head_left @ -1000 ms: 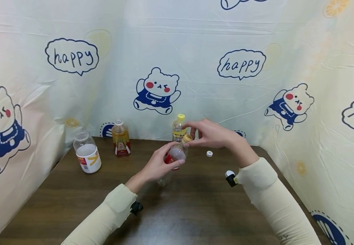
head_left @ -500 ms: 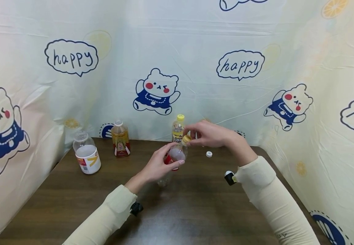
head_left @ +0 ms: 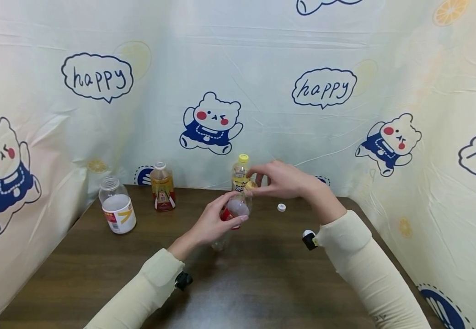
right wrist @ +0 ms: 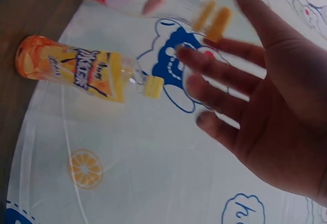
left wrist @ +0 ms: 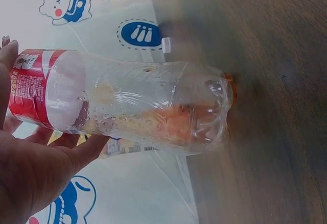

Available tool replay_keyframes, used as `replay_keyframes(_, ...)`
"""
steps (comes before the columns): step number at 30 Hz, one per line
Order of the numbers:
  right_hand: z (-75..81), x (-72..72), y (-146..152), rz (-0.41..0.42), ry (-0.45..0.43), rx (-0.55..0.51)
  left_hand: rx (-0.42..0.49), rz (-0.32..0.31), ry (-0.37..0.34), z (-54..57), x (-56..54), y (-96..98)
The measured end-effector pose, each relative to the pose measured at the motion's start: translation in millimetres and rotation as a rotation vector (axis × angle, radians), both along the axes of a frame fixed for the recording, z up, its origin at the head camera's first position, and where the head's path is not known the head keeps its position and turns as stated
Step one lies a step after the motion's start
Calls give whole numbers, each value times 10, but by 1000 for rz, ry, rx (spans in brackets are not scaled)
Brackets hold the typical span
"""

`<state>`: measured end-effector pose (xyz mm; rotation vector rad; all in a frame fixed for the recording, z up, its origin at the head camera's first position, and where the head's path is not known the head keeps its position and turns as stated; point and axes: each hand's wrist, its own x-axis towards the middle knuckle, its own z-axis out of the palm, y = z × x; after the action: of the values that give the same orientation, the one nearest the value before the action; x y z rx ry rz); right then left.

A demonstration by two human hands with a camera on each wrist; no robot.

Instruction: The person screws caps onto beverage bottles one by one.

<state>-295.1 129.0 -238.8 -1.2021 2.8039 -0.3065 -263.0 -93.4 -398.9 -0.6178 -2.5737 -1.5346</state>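
Observation:
My left hand [head_left: 215, 217] grips a clear plastic bottle [left wrist: 138, 101] with a red label, fingers and thumb around its upper part. The bottle leans, its wavy base low near the tabletop and its neck up to the right. A yellow-orange cap [right wrist: 218, 24] sits at the bottle's mouth, with a band of like colour just below it on the neck. Around that cap my right hand [right wrist: 265, 86] has its thumb and fingers spread, index fingertip right at the cap's edge and thumb apart from it. Behind stands a bottle [right wrist: 97, 76] with a yellow label and yellow cap.
On the left of the dark wooden table [head_left: 262, 283] stand a wide clear jar [head_left: 118, 210] with a white label and an uncapped bottle [head_left: 163, 189] with a gold and red label. A small white cap [head_left: 281, 207] lies at right. A printed curtain [head_left: 262, 59] hangs behind.
The right hand's fingers have shifted slightly around the yellow-orange cap. The left hand and its bottle stay in nearly the same place.

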Motion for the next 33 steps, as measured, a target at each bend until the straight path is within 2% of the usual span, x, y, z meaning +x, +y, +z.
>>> replay_keyframes(4,70,17,31,105,-86,-48,6,-5,-1,1,-11,-6)
replay_keyframes(9,80,9,32,155,-87,-46,8,-9,4,5,-11,-10)
replay_keyframes(15,45,-10,1,108,-71,-57,9,-5,2,-2,-1,-3)
replay_keyframes(22,-16,-3,-56,-36,47,15,10,-6,5,-1,12,9)
replay_keyframes(25,-10,5,-37,-57,63,25,10,-4,-2,-4,11,6)
replay_keyframes(28,26,10,9,-25,16,-2,13,-9,-7,-4,8,5)
replay_keyframes(33,82,4,57,103,-102,-46,14,-13,-3,-5,-4,8)
